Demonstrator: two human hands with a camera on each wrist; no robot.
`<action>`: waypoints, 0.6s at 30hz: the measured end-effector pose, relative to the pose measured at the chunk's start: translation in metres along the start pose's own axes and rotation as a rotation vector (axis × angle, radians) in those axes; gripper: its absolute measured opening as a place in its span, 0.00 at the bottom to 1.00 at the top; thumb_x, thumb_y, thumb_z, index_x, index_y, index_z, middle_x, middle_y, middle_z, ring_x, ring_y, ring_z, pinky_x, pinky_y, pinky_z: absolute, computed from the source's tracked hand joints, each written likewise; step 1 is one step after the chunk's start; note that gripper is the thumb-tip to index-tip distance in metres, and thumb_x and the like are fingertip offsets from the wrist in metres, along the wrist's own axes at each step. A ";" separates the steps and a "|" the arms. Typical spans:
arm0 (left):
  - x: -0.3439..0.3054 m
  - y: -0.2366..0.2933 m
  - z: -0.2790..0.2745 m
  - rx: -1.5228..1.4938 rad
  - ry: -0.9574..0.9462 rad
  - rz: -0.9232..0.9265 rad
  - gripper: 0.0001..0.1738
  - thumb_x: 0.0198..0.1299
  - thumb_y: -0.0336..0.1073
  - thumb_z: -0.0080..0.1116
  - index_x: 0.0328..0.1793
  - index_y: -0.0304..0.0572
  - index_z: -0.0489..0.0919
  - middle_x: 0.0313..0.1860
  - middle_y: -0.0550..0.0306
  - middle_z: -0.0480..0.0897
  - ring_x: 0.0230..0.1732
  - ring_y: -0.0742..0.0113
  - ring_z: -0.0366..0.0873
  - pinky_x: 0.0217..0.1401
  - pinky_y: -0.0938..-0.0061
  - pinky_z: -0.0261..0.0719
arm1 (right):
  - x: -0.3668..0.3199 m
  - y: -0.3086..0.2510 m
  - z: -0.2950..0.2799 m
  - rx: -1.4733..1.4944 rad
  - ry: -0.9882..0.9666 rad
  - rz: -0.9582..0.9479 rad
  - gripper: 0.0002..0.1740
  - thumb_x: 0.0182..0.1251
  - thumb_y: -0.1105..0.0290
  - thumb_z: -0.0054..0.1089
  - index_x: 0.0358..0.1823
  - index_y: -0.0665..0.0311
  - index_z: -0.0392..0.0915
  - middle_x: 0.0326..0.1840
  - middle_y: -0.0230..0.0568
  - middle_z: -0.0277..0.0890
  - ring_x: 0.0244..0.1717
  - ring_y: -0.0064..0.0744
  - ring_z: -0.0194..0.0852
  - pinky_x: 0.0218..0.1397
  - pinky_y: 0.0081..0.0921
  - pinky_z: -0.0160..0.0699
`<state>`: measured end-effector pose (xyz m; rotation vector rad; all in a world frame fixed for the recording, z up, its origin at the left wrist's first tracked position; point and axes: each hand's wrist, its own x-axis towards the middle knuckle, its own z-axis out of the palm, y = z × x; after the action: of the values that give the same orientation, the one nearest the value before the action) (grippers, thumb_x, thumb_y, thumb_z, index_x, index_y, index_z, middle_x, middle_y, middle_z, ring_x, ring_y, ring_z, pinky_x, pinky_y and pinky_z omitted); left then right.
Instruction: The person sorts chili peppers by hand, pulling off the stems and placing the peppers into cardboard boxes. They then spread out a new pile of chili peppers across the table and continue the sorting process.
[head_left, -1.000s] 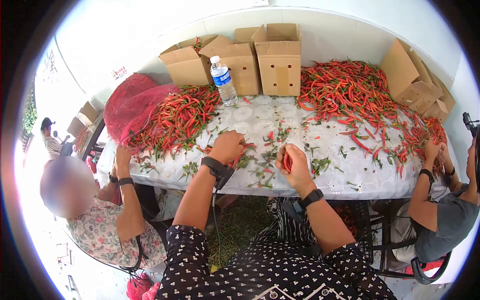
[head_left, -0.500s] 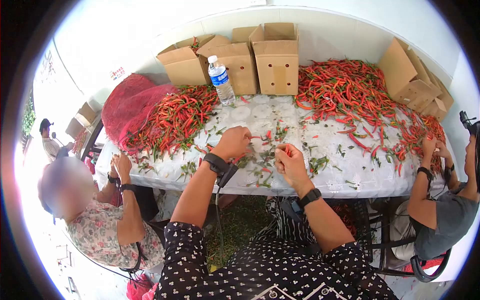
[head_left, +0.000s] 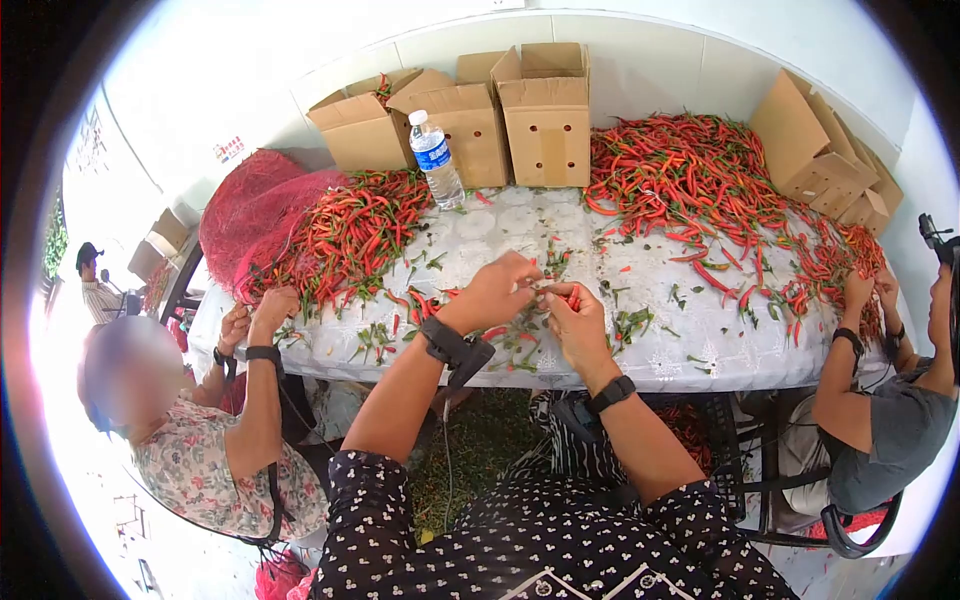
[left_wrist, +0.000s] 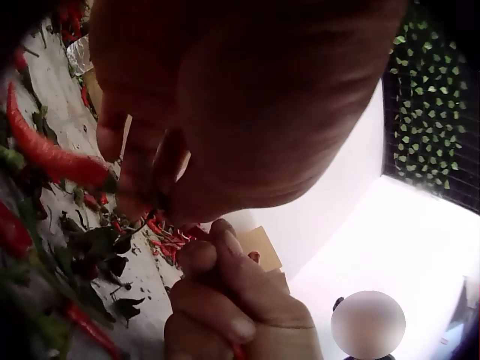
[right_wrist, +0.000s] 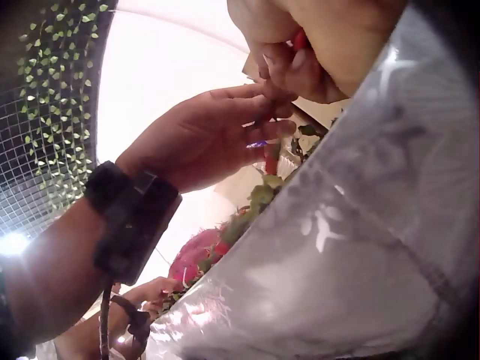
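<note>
Both hands meet over the near middle of the table. My left hand (head_left: pixel 497 293) brings thumb and fingertips together on a thin dark stem (left_wrist: pixel 159 212) at the tip of the right hand's chili. My right hand (head_left: pixel 580 325) pinches that red chili (left_wrist: pixel 196 233) between thumb and forefinger, its other fingers curled into the palm. Another bit of red (right_wrist: pixel 300 39) peeks out from inside those curled fingers. Loose red chilies (left_wrist: pixel 56 157) and green stem scraps (left_wrist: pixel 97 244) lie under the left hand. Most of the pinched chili is hidden by the fingers.
A chili heap (head_left: pixel 365 230) by a red mesh sack (head_left: pixel 250 215) lies left, a larger heap (head_left: pixel 690 170) right. A water bottle (head_left: pixel 437 165) stands before cardboard boxes (head_left: pixel 545 120). Seated people work at both sides. Stem scraps dot the white tablecloth (head_left: pixel 650 280).
My left hand has moved right, from over the scraps to the right hand's fingertips. The right hand has turned slightly, and a chili now shows at its fingertips.
</note>
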<state>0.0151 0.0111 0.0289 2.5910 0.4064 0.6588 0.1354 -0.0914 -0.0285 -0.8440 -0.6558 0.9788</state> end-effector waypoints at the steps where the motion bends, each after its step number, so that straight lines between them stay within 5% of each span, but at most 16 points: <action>1: -0.001 0.001 0.000 0.017 0.123 0.024 0.11 0.51 0.32 0.55 0.40 0.37 0.78 0.35 0.49 0.75 0.41 0.56 0.75 0.44 0.69 0.72 | 0.000 0.001 0.000 0.016 0.025 -0.022 0.06 0.61 0.76 0.54 0.39 0.67 0.72 0.23 0.31 0.71 0.13 0.12 0.56 0.14 0.12 0.54; 7: -0.008 0.011 -0.006 -0.022 0.030 -0.167 0.12 0.49 0.39 0.57 0.29 0.36 0.78 0.28 0.46 0.78 0.31 0.52 0.77 0.36 0.65 0.74 | -0.001 0.000 0.003 0.000 0.059 -0.025 0.06 0.61 0.77 0.53 0.40 0.67 0.70 0.26 0.37 0.75 0.13 0.11 0.55 0.14 0.11 0.52; 18: -0.016 0.019 0.002 0.013 -0.027 -0.292 0.12 0.49 0.40 0.56 0.28 0.36 0.78 0.22 0.46 0.79 0.26 0.51 0.77 0.33 0.63 0.73 | -0.002 -0.002 0.002 0.033 0.093 -0.050 0.07 0.61 0.76 0.53 0.40 0.69 0.70 0.26 0.37 0.75 0.14 0.13 0.57 0.15 0.12 0.56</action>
<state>0.0055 -0.0124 0.0304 2.4797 0.7641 0.5190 0.1341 -0.0930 -0.0255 -0.8353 -0.5772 0.8983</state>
